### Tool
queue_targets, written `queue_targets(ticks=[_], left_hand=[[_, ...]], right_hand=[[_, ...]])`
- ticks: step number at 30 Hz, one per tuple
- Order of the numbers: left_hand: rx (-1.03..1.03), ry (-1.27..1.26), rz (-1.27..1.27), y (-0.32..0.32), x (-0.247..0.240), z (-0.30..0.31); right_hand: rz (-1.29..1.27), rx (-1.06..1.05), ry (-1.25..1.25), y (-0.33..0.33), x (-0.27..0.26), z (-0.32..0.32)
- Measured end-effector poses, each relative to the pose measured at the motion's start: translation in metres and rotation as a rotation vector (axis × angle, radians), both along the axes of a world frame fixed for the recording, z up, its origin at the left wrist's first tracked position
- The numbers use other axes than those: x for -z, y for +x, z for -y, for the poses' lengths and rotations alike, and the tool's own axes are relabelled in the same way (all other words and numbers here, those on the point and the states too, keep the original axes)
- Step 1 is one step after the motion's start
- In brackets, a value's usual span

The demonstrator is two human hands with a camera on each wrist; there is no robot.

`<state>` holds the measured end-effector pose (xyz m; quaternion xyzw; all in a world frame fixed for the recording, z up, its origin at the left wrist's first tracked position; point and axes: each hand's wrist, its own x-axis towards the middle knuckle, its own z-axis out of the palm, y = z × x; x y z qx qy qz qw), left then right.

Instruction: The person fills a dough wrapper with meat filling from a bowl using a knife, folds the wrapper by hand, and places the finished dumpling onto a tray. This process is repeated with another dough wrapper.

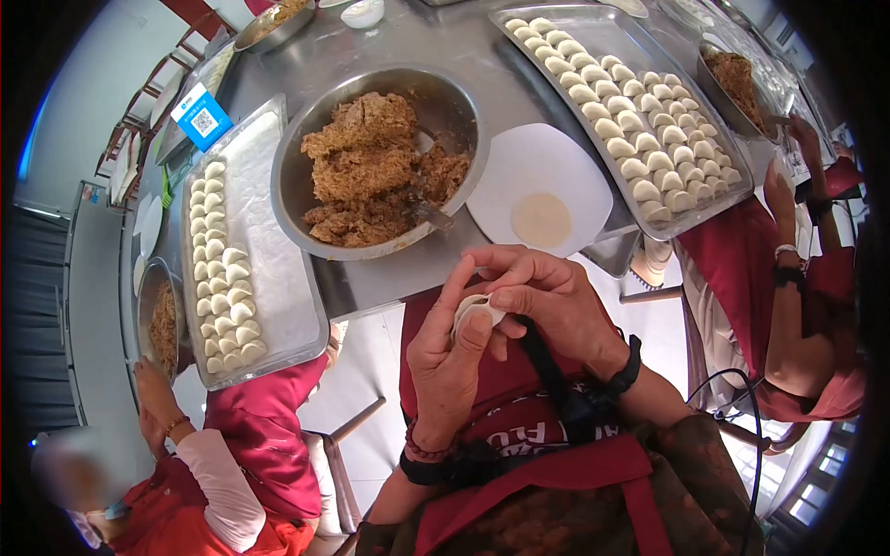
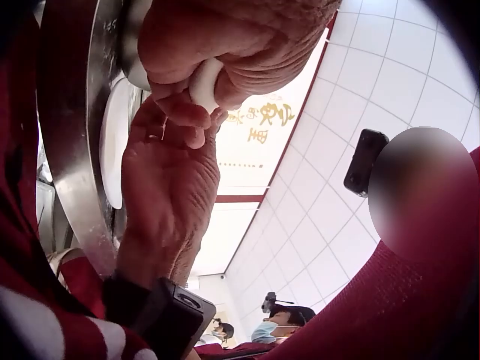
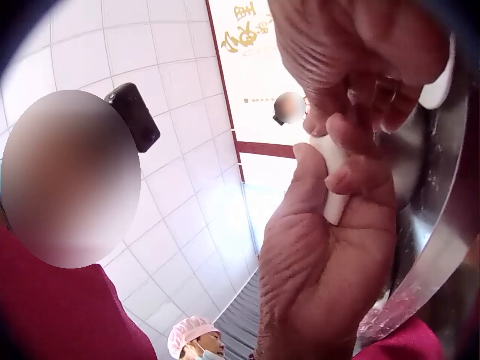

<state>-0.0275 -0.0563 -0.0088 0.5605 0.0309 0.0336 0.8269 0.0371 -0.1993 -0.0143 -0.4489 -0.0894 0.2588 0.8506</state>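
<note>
Over my lap, in the head view, my left hand [image 1: 443, 357] holds a partly folded dumpling [image 1: 471, 315], its thumb curled across the near side. My right hand [image 1: 556, 306] pinches the wrapper's edge from the other side, thumb and fingers meeting my left fingertips. Both wrist views show the white dough between the fingers, the dumpling [image 2: 204, 84] appearing as a small pale curve in the left one. Most of the dumpling is covered by fingers. Just beyond my hands, a flat round wrapper [image 1: 541, 221] lies on a white plate [image 1: 501, 153].
A steel bowl [image 1: 287, 208] of brown filling [image 1: 366, 167] stands ahead, with a utensil in it. Trays of dumplings flank it, the left tray [image 1: 287, 306] and the right tray [image 1: 732, 199]. People in red aprons work at both sides. A blue code sign [image 1: 201, 118] stands by the left tray.
</note>
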Motion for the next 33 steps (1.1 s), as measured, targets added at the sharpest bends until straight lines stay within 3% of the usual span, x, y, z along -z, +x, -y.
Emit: queue_targets(ticks=[9,12,16,21,27,33], left_hand=[[-0.032,0.019,-0.017,-0.002,-0.002,0.001],[0.023,0.084,-0.015,-0.002,0.003,-0.004],[0.122,0.118,-0.046,-0.001,-0.001,-0.010],[0.118,0.072,-0.097,0.001,-0.011,-0.008],[0.282,0.118,-0.096,0.001,-0.003,-0.021],[0.110,-0.432,-0.243,0.005,-0.002,-0.009]], right_hand=[[-0.043,-0.083,-0.054,0.001,-0.008,0.001],[0.099,-0.083,0.007,0.003,-0.005,0.002],[0.193,-0.019,-0.126,0.001,0.001,0.003],[-0.070,-0.163,-0.123,0.003,-0.011,0.007],[0.035,-0.285,-0.051,0.008,-0.006,0.015],[0.280,0.001,-0.207,0.005,0.013,0.009]])
